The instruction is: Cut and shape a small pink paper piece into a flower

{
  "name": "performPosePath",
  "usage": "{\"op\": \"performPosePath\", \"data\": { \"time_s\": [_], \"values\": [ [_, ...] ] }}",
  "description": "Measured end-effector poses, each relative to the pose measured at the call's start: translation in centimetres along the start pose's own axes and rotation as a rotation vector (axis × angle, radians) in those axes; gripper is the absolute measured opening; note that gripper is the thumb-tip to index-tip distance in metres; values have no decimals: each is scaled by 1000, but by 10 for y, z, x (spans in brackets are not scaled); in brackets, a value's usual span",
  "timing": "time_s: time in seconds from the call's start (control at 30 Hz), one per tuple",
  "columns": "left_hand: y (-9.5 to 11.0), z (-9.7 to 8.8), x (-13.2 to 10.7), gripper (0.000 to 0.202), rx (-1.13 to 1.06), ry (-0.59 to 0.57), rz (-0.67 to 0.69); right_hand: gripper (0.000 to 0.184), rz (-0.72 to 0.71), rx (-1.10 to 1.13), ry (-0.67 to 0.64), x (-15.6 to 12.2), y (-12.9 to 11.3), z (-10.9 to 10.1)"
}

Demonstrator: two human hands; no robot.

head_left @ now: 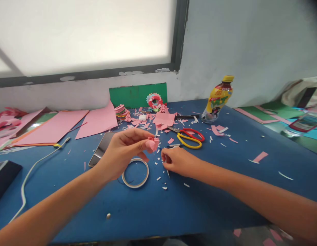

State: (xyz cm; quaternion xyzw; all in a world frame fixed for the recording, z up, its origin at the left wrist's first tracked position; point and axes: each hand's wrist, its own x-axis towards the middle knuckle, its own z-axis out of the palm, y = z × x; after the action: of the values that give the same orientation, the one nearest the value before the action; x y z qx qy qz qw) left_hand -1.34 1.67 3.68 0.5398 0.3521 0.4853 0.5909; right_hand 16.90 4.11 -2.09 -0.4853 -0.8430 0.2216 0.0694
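My left hand (127,148) is raised over the middle of the blue table, pinching a small folded pink paper piece (153,144) between thumb and fingertips. Lower and to the right, my right hand (180,160) is close to the tabletop, its fingers closed on a thin white strip (168,171) that points down. A roll of tape (135,173) lies flat below my left hand. Behind that hand is a phone (102,150), partly covered by it. Scissors (191,137) with one red and one yellow handle rest just beyond my right hand.
Pink paper sheets (52,128) lie at the left beside a white cable (32,167). A stack of folded paper pieces (121,112) and a paper ring (155,101) stand by a green board (130,95). A drink bottle (218,99) leans at the back right. Paper scraps are scattered about.
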Motion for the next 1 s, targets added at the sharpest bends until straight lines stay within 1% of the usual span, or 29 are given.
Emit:
{"op": "performPosePath", "data": {
  "time_s": [0.07,0.13,0.17,0.23,0.27,0.37,0.43,0.53,0.7,0.73,0.8,0.87,0.9,0.97,1.0],
  "values": [
    [1,2,4,10,6,-14,19,18,46,4,8,-7,4,-5],
    [-2,5,7,9,6,-34,21,14,85,3,5,-11,9,-8],
    [-5,6,7,8,6,-42,10,16,99,1,-3,-11,11,-9],
    [-14,8,8,7,16,-42,-37,28,115,-3,-27,-8,12,-10],
    [-19,8,7,8,23,-35,-65,29,119,-3,-43,-6,11,-11],
    [-32,9,5,10,47,24,-134,16,125,13,-90,0,9,-11],
    [-37,9,2,12,60,58,-174,9,131,35,-102,-1,10,-12],
    [-37,8,-5,14,54,94,-216,3,155,125,-122,-7,15,-17],
    [-32,10,-16,14,54,136,-259,4,166,347,-108,-15,19,-26],
    [-32,10,-18,13,66,141,-255,3,154,423,-103,-17,17,-27],
    [-33,12,-20,12,94,141,-229,4,93,652,-85,-19,13,-25],
    [-36,13,-23,12,123,120,-198,7,-17,893,-20,-23,8,-21],
    [-37,13,-24,11,133,104,-188,7,-84,973,33,-26,5,-19],
    [-39,14,-25,10,141,70,-182,3,-217,1033,175,-31,2,-14],
    [-39,14,-26,9,139,56,-183,6,-278,1048,252,-33,1,-12]
  ]
}}
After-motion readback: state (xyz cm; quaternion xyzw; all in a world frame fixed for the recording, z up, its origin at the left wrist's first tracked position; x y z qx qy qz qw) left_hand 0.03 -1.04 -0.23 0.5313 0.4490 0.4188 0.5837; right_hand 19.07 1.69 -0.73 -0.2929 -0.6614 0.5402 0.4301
